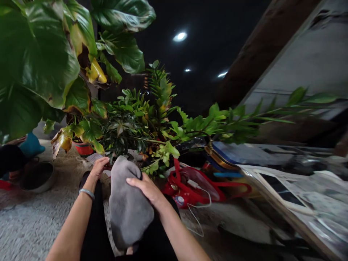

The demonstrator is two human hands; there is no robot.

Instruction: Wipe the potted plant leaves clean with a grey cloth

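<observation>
Left, a round grey bowl (pixel 38 177) sits on rough floor (pixel 29 224); a red pot (pixel 82 149) holds a leafy plant (pixel 91 131); the left hand (pixel 99 167) is curled, its hold unclear; soft grey cloth (pixel 130 214) lies above the lap, pinched by the right hand (pixel 146 188); a red bag (pixel 172 185); a cluttered worktop (pixel 285 215)

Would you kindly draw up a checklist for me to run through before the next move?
1. Right hand has hold of the soft grey cloth: ok.
2. Left hand is apart from the cloth: ok.
3. Left fingers grip the dark green foliage: cannot tell; the contact is unclear.
4. Large glossy green leaves are undamaged: not ok; some edges are yellow and brown.
5. Thin white cable is clear of both hands: ok.
</observation>
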